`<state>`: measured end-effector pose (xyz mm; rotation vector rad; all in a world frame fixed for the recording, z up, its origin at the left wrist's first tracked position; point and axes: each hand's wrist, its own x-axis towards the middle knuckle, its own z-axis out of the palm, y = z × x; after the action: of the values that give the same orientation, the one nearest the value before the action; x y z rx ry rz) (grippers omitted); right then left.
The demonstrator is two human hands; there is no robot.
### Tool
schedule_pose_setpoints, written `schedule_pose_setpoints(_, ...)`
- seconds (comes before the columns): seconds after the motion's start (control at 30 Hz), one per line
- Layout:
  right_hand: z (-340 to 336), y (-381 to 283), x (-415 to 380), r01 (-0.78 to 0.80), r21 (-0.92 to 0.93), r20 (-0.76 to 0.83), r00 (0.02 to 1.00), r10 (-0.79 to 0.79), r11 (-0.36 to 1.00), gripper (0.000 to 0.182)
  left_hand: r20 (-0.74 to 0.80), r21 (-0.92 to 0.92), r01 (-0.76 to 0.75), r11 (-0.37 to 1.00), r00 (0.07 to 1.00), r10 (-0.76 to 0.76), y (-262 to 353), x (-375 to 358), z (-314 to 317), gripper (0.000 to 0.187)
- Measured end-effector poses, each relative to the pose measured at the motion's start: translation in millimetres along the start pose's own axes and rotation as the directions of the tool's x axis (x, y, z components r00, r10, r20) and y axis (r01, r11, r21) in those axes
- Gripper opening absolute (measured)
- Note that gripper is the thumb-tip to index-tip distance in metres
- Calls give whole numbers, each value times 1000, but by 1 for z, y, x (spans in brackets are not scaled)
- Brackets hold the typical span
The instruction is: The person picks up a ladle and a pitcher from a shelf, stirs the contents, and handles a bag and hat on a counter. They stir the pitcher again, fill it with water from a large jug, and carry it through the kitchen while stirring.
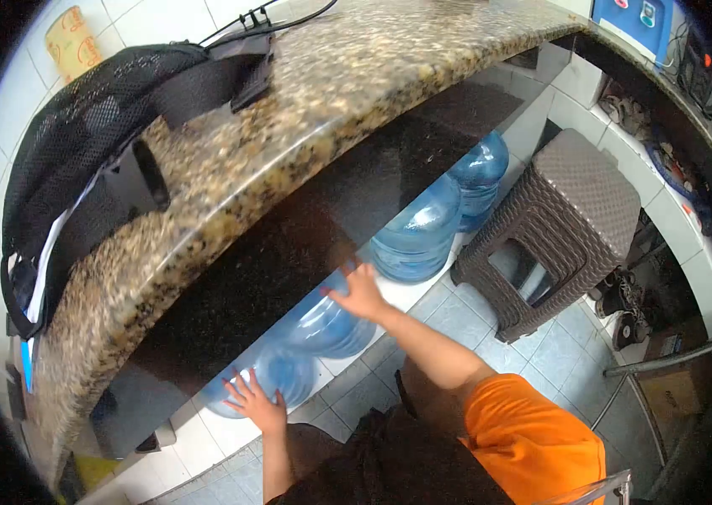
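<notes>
My left hand (257,406) has its fingers spread at the lower edge of a glossy dark panel (280,261) below the counter. Behind its fingertips is a blue water jug (284,376). My right hand (362,292) reaches farther along the same edge, fingers apart and fingertips against the panel, where a faint reflection shows. A large blue jug (335,328) lies just under the right hand, and another jug (415,244) stands beyond it. Both hands are empty.
A speckled granite countertop (305,101) overhangs the panel and carries a black mesh bag (87,126). To the right stands a brown woven-pattern stool (587,189) on the tiled floor (491,345). Shoes (625,307) sit on a low shelf near a metal rail (676,353).
</notes>
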<state>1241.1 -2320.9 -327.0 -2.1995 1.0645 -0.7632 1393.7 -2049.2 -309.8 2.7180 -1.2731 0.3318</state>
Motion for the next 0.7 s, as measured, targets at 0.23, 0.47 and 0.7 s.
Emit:
schedule_pose_setpoints(0.23, 76, -94, -58, 243, 41, 84, 966, -245, 969, 79, -92, 36, 24, 999, 996, -21, -129, -10, 0, 64)
schedule_pose_setpoints(0.47, 109, -134, -53, 258, 120, 402, 870, -285, 959, 72, -152, -150, 63, 987, 985, -86, -252, -33, 0, 48)
schedule_pose_setpoints(0.7, -41, -17, 48, -83, 353, -212, 963, 167, 932, 63, -508, -85, -52, 995, 862, 2, -172, -46, -80, 28)
